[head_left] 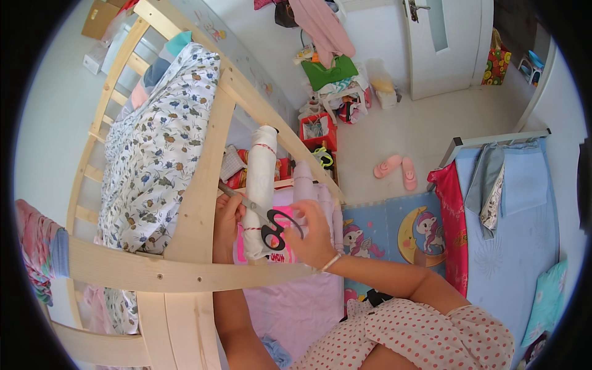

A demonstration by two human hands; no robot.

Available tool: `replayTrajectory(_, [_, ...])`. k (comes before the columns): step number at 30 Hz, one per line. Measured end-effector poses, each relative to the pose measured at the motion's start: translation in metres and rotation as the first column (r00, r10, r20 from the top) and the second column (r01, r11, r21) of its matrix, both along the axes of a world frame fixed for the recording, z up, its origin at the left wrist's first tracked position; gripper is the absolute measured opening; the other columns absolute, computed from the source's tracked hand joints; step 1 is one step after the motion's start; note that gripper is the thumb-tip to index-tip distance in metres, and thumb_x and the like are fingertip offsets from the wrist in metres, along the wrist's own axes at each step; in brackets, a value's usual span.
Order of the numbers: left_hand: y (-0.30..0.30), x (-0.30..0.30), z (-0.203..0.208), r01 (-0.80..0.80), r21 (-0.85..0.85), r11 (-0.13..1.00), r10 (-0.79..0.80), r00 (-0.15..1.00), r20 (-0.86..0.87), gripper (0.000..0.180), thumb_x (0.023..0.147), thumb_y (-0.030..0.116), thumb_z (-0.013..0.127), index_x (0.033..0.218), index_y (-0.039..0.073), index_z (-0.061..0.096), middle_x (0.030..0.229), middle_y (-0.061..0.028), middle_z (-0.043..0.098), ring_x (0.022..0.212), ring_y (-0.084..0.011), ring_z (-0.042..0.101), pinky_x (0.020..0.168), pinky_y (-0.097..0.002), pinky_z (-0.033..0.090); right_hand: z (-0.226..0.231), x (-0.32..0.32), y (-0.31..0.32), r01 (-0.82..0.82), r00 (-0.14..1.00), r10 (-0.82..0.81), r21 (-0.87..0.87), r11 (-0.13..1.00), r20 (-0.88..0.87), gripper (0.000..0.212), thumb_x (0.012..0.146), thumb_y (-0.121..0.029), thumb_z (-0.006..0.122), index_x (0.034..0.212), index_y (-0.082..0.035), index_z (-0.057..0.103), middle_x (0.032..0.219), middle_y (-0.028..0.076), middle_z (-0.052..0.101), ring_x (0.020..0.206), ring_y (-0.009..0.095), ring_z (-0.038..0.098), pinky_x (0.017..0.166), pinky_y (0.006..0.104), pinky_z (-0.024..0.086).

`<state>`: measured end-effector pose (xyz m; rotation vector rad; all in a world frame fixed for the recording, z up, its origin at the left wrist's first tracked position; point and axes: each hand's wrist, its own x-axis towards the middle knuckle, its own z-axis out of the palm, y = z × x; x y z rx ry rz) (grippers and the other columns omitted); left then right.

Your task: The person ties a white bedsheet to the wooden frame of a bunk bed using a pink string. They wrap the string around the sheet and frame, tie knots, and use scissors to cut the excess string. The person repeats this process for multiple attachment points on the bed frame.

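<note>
Scissors (272, 229) with black handles lie slantwise across a white cloth roll (261, 179), which stands on end, tied near both ends with red-and-white string. My right hand (312, 233) is closed at the scissors' handles, slightly blurred. At the blade tips, left of the roll, my left hand (227, 217) has its fingers pinched together; what lies between them is hidden. A pale lilac roll (303, 180) stands behind, right of the white one. Below them is a bed with a pink sheet (283, 308).
A wooden bunk rail (179, 274) crosses in front of my forearms. Floral bedding (161, 142) fills the upper bunk at left. To the right are a unicorn floor mat (394, 231), pink slippers (398, 171) and a blue-covered bed (512, 246). A red basket (319, 131) stands beyond.
</note>
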<state>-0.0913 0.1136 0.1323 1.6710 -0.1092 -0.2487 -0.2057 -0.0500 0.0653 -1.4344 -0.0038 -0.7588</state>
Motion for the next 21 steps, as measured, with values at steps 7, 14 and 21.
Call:
replayTrajectory(7, [-0.008, -0.003, 0.012, 0.012, 0.059, 0.998, -0.016, 0.997, 0.075, 0.011, 0.085, 0.012, 0.056, 0.081, 0.004, 0.060, 0.052, 0.0010, 0.050, 0.039, -0.0036, 0.032, 0.038, -0.0195, 0.022, 0.006, 0.006, -0.005, -0.182, 0.977, 0.076, -0.596, 0.782, -0.198, 0.033, 0.073, -0.030, 0.064, 0.090, -0.003, 0.057, 0.076, 0.011, 0.060, 0.072, 0.029, 0.057, 0.062, 0.0400, 0.045])
replayTrajectory(14, [0.002, -0.006, 0.018, 0.097, 0.065, 0.993, -0.101, 0.992, 0.072, 0.013, 0.086, 0.014, 0.056, 0.079, 0.003, 0.058, 0.059, -0.0011, 0.052, 0.041, -0.0035, 0.030, 0.039, -0.0192, 0.022, -0.004, 0.021, -0.016, -0.405, 0.896, 0.264, -0.415, 0.815, -0.357, 0.030, 0.075, -0.032, 0.065, 0.067, -0.004, 0.058, 0.057, 0.009, 0.058, 0.053, 0.022, 0.057, 0.050, 0.0362, 0.042])
replayTrajectory(21, [0.077, -0.021, 0.019, 0.058, 0.064, 0.996, -0.065, 0.992, 0.112, 0.012, 0.086, 0.014, 0.056, 0.081, 0.003, 0.057, 0.061, -0.0004, 0.051, 0.045, -0.0043, 0.033, 0.041, -0.0197, 0.024, 0.010, -0.051, -0.040, -0.756, 0.379, 0.873, 0.442, 0.483, -0.306, 0.036, 0.079, -0.038, 0.066, 0.074, -0.002, 0.062, 0.063, 0.001, 0.058, 0.052, 0.006, 0.047, 0.043, 0.0216, 0.033])
